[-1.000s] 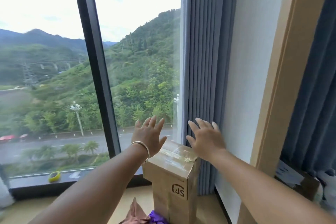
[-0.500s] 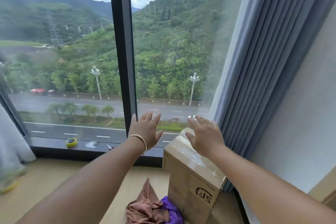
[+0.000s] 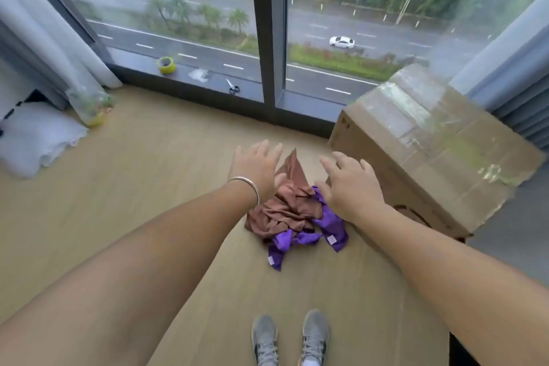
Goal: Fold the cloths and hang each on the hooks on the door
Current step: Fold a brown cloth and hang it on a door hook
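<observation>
A crumpled brown cloth [image 3: 286,205] lies on the wooden floor, partly over a crumpled purple cloth [image 3: 300,242]. Both arms are stretched forward and down over the pile. My left hand [image 3: 255,168], with a bracelet at the wrist, hovers over the brown cloth's left edge with its fingers straight. My right hand [image 3: 350,184] hovers over the right side of the pile, fingers spread, holding nothing. No door or hooks are in view.
A taped cardboard box [image 3: 430,151] stands right of the cloths against the window. On the sill lie a yellow tape roll [image 3: 166,65] and scissors [image 3: 232,87]. Curtains hang at both sides, with a white cushion [image 3: 32,137] at left. My grey shoes [image 3: 291,336] are below.
The view has tilted down from the window and hills to the floor. Both hands have dropped from box-top height to just above the cloth pile, still holding nothing.
</observation>
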`<state>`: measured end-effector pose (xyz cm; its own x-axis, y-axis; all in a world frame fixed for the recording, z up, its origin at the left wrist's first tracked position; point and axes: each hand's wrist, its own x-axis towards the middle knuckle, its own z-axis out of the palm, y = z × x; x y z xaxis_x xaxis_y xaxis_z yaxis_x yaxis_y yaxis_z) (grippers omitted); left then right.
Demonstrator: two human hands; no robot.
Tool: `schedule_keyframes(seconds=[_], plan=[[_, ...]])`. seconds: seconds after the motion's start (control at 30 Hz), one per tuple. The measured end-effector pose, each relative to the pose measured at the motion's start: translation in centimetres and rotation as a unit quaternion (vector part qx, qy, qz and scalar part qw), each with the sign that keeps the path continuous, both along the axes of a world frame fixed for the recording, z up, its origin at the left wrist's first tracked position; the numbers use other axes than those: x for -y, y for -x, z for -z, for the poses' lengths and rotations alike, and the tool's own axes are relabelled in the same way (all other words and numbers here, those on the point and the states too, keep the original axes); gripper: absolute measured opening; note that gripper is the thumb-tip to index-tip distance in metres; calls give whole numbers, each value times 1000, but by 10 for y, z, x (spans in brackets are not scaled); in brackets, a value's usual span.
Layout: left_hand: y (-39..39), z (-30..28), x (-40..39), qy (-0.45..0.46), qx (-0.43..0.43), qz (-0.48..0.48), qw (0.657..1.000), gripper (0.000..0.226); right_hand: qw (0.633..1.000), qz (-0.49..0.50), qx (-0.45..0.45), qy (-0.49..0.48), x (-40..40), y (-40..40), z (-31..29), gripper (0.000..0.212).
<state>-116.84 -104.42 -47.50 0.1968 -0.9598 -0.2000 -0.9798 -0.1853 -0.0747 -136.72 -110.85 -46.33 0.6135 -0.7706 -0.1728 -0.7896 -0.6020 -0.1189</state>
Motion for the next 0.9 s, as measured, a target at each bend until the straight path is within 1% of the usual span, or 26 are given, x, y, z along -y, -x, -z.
schedule_keyframes(seconds=[0.13, 0.3, 0.43, 0.53, 0.77, 0.83, 0.9], plan=[[0, 138, -25, -96, -15, -33, 995, 67, 997, -36, -32, -54, -6, 2, 139, 56], [8, 291, -60, -180, -34, -59, 981, 69, 987, -64, -98, -109, -18, 15, 297, 59], [19, 391, -72, -203, -68, -73, 974, 69, 982, -60, -110, -139, -33, 14, 402, 59], [25, 454, -72, -198, -86, -71, 974, 69, 983, -52, -106, -141, -41, 16, 468, 58], [26, 571, -39, -157, -75, 5, 985, 68, 989, -22, -91, -111, -30, 24, 591, 57], [24, 598, -21, -126, -65, 68, 988, 65, 992, -18, -89, -93, -18, 23, 619, 58], [23, 621, 3, -86, -61, 172, 979, 61, 995, -30, -69, -69, -1, 20, 644, 56]])
